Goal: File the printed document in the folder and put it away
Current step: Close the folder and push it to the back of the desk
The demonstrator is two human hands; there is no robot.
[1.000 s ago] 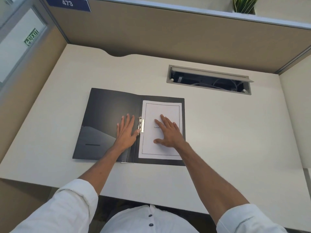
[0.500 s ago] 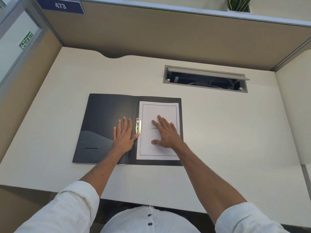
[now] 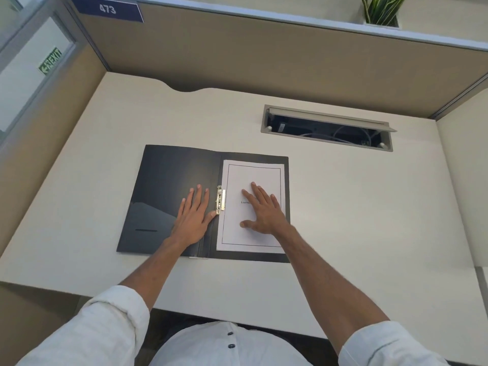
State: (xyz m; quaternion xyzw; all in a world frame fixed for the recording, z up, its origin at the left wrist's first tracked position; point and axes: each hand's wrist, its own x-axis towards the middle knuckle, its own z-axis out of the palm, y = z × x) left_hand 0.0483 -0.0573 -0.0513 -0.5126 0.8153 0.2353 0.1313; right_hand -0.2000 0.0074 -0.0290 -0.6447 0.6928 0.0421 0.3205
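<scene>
Exit sign (image 3: 50, 60): green, at the far left behind the glass panel of the cubicle wall.
Number plate (image 3: 108, 9): blue, reading 473, fixed at the far left top of the tan partition.
Desk (image 3: 356, 207): pale and flat, with the open folder lying left of centre.
Folder (image 3: 169, 186): black, opened flat – the inside of its cover lies to the left, its back half to the right, the near edge close to the desk's near edge.
Left hand (image 3: 194, 216): palm down on the inside of the cover, just left of the spine; fingers straight and slightly spread, thumb tip touching the near end of the clip.
Metal clip (image 3: 220, 199): shiny fastener on the spine, between the two hands, at the left edge of the sheet.
Printed document (image 3: 253, 175): white sheet with a thin black border and one short line of print, lying on the right half of the folder, its left edge at the clip.
Right hand (image 3: 265, 211): flat on the middle of the sheet – fingers spread, thumb stretched out to the left, partly covering the print.
Cable hatch (image 3: 327, 128): grey, lid raised, far right of the folder, cables visible inside.
Potted plant (image 3: 381, 9): green leaves above the partition, far right.
</scene>
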